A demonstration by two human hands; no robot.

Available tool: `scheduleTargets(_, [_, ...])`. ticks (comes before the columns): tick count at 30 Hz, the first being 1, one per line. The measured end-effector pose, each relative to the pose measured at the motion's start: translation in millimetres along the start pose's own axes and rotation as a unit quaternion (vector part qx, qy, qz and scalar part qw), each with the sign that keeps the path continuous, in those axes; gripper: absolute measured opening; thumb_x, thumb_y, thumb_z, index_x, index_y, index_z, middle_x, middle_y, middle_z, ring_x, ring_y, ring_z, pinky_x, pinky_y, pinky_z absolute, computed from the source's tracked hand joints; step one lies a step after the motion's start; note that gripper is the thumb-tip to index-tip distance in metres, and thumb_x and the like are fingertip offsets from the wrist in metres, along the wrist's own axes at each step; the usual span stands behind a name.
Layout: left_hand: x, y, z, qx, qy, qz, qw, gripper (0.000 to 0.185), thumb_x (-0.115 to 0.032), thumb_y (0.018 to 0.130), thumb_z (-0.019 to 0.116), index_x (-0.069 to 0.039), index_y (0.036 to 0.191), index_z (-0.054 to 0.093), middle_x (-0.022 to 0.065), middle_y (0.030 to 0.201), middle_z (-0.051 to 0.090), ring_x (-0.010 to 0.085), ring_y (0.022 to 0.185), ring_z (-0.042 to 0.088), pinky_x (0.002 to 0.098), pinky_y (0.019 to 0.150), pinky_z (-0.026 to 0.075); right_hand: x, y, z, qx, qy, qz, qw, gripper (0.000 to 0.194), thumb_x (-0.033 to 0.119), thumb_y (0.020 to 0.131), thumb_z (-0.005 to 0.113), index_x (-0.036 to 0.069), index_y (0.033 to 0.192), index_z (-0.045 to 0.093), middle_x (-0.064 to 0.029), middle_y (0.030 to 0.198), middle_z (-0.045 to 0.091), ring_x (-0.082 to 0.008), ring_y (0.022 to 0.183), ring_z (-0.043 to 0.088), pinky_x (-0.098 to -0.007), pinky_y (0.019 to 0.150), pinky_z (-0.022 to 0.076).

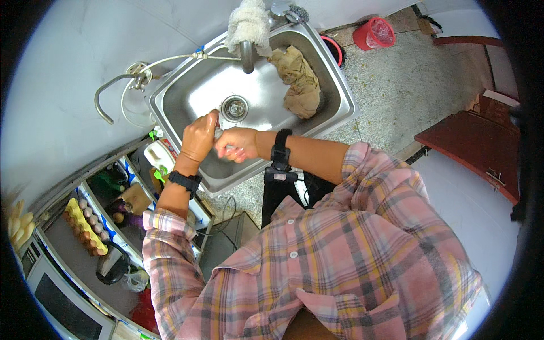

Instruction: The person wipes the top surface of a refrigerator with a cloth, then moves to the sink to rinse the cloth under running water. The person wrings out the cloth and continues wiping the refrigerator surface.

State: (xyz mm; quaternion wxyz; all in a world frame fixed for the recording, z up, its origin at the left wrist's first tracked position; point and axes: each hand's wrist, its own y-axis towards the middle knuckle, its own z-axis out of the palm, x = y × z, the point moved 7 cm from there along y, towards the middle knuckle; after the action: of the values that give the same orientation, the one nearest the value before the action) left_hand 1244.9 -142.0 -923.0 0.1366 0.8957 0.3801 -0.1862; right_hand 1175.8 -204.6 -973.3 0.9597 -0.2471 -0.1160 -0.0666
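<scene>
Both my hands are above the near side of a stainless steel sink [263, 102], wet and close together. My left hand [199, 134] and my right hand [238, 144] are closed around a bunched pale grey-white cloth [219, 132]. Most of that cloth is hidden by my fingers, so its exact kind is hard to tell. Just beyond my knuckles lies the drain strainer [234, 109]. A crumpled wet brown cloth [299, 83] rests against the sink's right side. Over the basin hangs the metal faucet spout [246, 57], with a white towel [248, 25] wrapped around it.
A second curved tap [104, 100] sticks out from the left wall. Near the sink's left corner stands a white plastic jug [160, 155]. Shelves at lower left hold a yellow egg carton [85, 227]. A red bucket [374, 34] stands on the floor; a dark red cabinet door [471, 148] juts out at right.
</scene>
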Motion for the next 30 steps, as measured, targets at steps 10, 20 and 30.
scheduleTargets(10, [69, -77, 51, -0.054, -0.309, -0.447, 0.837, 0.040, -0.019, 0.082, 0.075, -0.001, 0.107, 0.049, 0.0129, 0.088, 0.062, 0.0214, 0.075, 0.061, 0.0337, 0.066, 0.050, 3, -41, -99, -0.370, -0.678, -0.024, 0.634, 0.080, 0.039, 0.074, 0.078, 0.001, 0.135, 0.044, -0.0285, 0.126, 0.054, -0.0366, 0.119, 0.055, -0.0476, 0.096, 0.0469])
scheduleTargets(20, [-34, -75, 30, -0.144, -0.473, -0.358, 0.792, 0.025, -0.022, 0.087, 0.073, -0.010, 0.093, 0.053, -0.0034, 0.085, 0.054, 0.0057, 0.079, 0.045, 0.0221, 0.072, 0.037, 12, -45, -41, -0.179, -0.033, -0.178, 0.967, 0.033, 0.030, 0.094, 0.063, 0.006, 0.115, 0.057, -0.0069, 0.100, 0.063, -0.0183, 0.094, 0.064, -0.0331, 0.088, 0.0527])
scheduleTargets(30, [-51, -84, -18, -0.282, -0.678, -0.401, 0.547, 0.012, -0.018, 0.088, 0.064, -0.017, 0.094, 0.054, -0.0080, 0.090, 0.057, 0.0060, 0.084, 0.057, 0.0224, 0.063, 0.041, 39, -114, -5, -0.215, -0.229, -0.169, 0.934, 0.023, 0.030, 0.088, 0.071, 0.007, 0.093, 0.066, 0.0019, 0.085, 0.062, -0.0066, 0.072, 0.054, -0.0277, 0.079, 0.0520])
